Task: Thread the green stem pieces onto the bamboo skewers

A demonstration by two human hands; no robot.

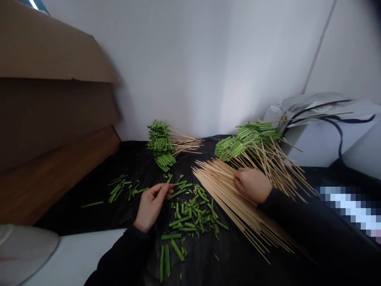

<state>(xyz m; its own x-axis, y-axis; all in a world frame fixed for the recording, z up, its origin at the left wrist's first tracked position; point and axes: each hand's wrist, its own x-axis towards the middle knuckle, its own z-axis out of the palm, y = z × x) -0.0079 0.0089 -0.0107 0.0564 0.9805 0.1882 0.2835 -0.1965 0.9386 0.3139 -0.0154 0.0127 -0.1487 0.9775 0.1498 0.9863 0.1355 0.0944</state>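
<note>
left hand (151,204): thumb and finger pinching short green piece (170,178). loose cut stalks (190,217): between hands, nearer left. skewer bundle (235,208): under right hand (254,185), long axis upper left to lower right; right fingers curled, grip hidden, cannot tell.

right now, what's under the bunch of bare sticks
Black sheet shows along the edges of the sticks, so they seem to lie on it. What is under the middle cannot be seen: the sticks and right hand cover it.
</note>
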